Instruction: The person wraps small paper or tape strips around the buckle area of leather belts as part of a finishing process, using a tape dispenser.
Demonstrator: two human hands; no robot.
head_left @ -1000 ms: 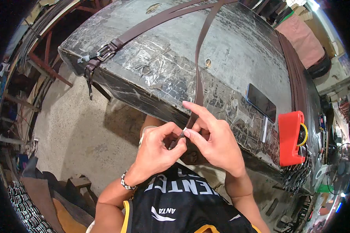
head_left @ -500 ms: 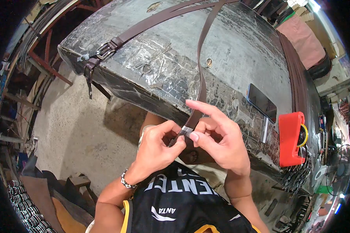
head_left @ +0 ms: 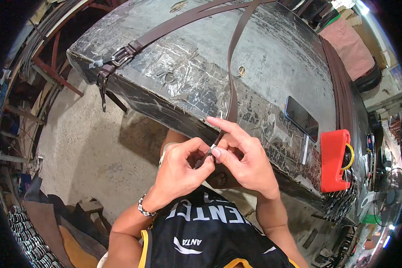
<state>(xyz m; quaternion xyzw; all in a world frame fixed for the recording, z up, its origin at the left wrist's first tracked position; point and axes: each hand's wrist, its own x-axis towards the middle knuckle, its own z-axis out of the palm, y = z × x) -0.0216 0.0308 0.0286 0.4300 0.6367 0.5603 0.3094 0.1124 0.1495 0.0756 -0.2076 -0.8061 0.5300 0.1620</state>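
Left hand (head_left: 181,167) and right hand (head_left: 245,158) pinch the brown belt strap's (head_left: 231,80) end beside the worn table (head_left: 272,58)

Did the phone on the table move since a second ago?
No. The phone lies flat in the same spot beside the red box on the table; its small shift in the picture matches the table's, so the camera moved.

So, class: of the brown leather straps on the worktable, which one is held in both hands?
The single brown strap running down the table's middle into the left hand and right hand. The buckled strap lies untouched at the left corner.
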